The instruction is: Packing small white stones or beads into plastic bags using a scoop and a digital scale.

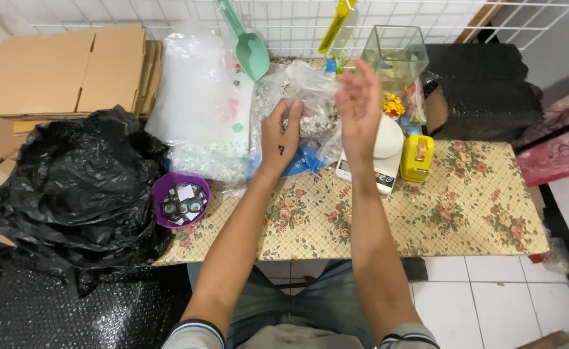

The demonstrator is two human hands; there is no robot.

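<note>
Hands meet over a clear plastic bag of pebbles (310,106) at twelve o'clock on the flowered tablecloth (452,207). Left hand (280,134) has its fingers curled shut on the bag's plastic, gripping it from the nine o'clock side. Right hand (359,106) stands at the bag's three o'clock edge, palm turned inward, fingers apart and loosely spread; whether it touches the plastic, I cannot tell. Bag sits upright, its base by a blue dish (297,165). Just beyond the right wrist, a white kitchen scale (381,155) rests at two o'clock, with a small yellow box (417,158) just beside it. Behind them a clear glass tank (397,55) stands against the white wire grid (284,22). Hanging there, a green scoop (249,48) at eleven o'clock. Over at nine o'clock, a purple bowl (181,199) of small packets touches a heap of black plastic bags (77,187). Flat cardboard (58,71) lies at ten o'clock.
</note>
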